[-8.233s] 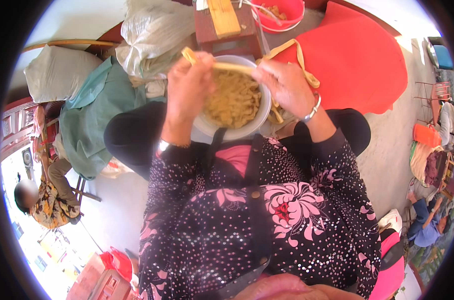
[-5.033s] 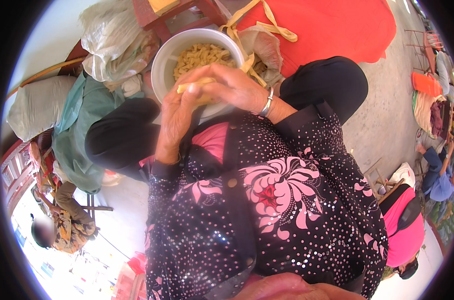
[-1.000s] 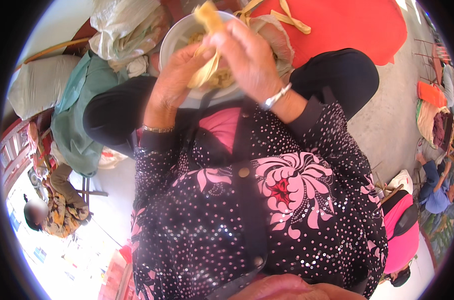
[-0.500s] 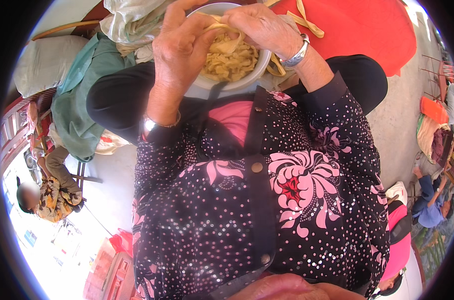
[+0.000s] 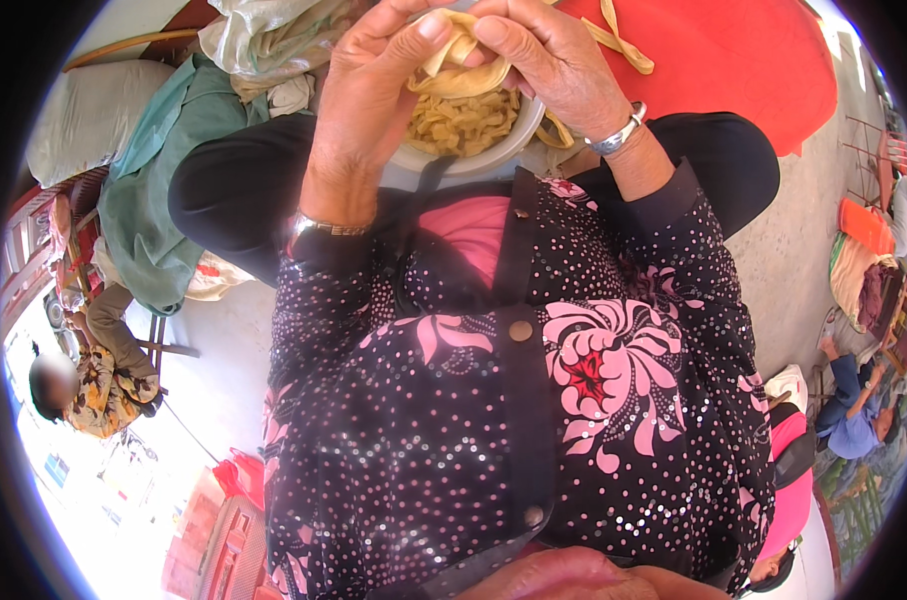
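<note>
My left hand (image 5: 362, 105) and my right hand (image 5: 566, 72) meet at the top over a white basin (image 5: 527, 130). Between them they pinch a soft, pale yellow strip (image 5: 474, 80), bent into a loop. Both thumbs press on the strip, while some fingertips are hidden behind it or cut off by the upper edge. Below it, the basin holds many short yellowish pieces (image 5: 461, 122), heaped up. I cannot make out what the strip is made of.
A red surface (image 5: 729, 65) spreads at the upper right, with loose yellow strips (image 5: 624, 45) on it. Pale sacks (image 5: 259, 40) and a green cloth (image 5: 159, 200) lie at the left. Seated people, one in a patterned top (image 5: 112, 390), appear toward the rims.
The strip has come up slightly off the basin, and its loop now shows wider between my fingers. My hands have turned so that both thumbs face up; the right has shifted a little rightward.
</note>
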Demonstrator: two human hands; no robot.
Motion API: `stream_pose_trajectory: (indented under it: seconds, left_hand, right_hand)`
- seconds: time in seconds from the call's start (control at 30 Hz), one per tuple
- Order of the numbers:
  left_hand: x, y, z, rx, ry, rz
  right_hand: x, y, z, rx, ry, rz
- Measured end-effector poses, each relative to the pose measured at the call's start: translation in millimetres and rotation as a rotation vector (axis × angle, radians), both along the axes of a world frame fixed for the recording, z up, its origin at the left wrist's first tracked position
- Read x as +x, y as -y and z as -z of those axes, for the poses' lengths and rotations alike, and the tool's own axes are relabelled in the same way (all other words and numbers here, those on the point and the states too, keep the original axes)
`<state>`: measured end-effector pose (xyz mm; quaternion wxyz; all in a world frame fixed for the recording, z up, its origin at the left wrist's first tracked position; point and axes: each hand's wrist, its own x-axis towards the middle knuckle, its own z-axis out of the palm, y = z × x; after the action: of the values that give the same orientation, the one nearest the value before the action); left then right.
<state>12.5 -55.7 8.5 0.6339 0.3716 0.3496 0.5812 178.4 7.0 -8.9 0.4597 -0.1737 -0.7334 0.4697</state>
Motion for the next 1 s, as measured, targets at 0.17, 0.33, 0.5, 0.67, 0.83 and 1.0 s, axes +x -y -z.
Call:
stream_pose_trajectory:
  seconds: [0.17,0.33,0.5,0.67,0.83,1.0]
  left_hand:
    - [3,0,0,0.023,0.001,0.126]
    - [7,0,-4,0.246,-0.629,0.078]
    - [17,-3,-11,0.317,-0.853,0.114]
    - [24,-7,-4,0.181,-0.766,0.087]
    - [27,-8,2,0.039,-0.667,0.021]
    - [24,-3,14,-0.094,-0.128,0.074]
  right_hand:
    - [10,-3,10,-0.177,0.047,-0.069]
    - [15,0,20,-0.201,0.082,0.000]
    - [12,-4,30,-0.192,0.111,0.032]
    - [15,-6,34,-0.231,0.169,0.047]
    - [7,4,20,-0.127,0.139,0.288]
    - [16,2,11,-0.119,0.344,0.260]
